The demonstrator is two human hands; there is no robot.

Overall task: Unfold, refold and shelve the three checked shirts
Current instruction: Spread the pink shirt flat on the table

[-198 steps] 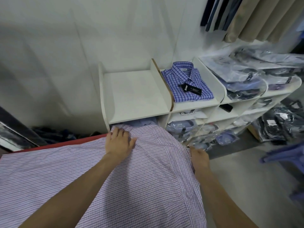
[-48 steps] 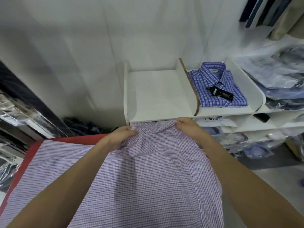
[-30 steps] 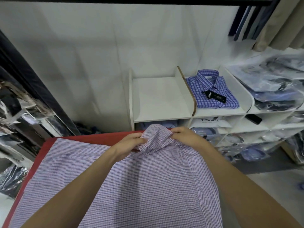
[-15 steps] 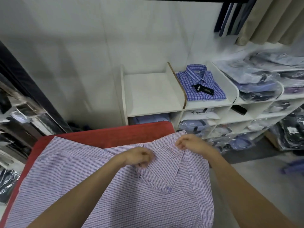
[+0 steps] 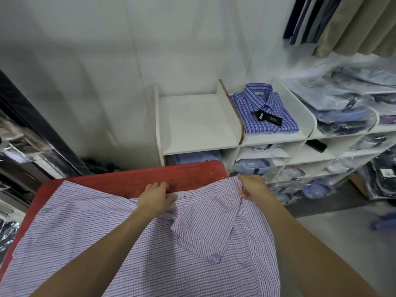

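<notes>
A pink-and-purple checked shirt (image 5: 90, 236) lies spread over the red table (image 5: 128, 179). Its collar (image 5: 205, 230) is turned toward me in a pointed flap with a small button. My left hand (image 5: 155, 197) lies on the shirt's far edge by the collar, fingers reaching onto the red surface. My right hand (image 5: 252, 187) pinches the shirt's far right corner. A folded blue checked shirt (image 5: 263, 112) with a black tag lies in the top right compartment of the white shelf unit (image 5: 199, 144).
The shelf's top left compartment holds nothing. Lower compartments hold bagged shirts (image 5: 255, 166). More plastic-wrapped garments (image 5: 347, 112) are heaped on the shelf at right and on the floor. Dark clothes hang at upper right. Glass display cases (image 5: 25, 146) stand at left.
The shirt's collar end has been pulled back off the table's far edge toward me and the collar folded over. The red surface now shows beyond the shirt. My hands have moved apart.
</notes>
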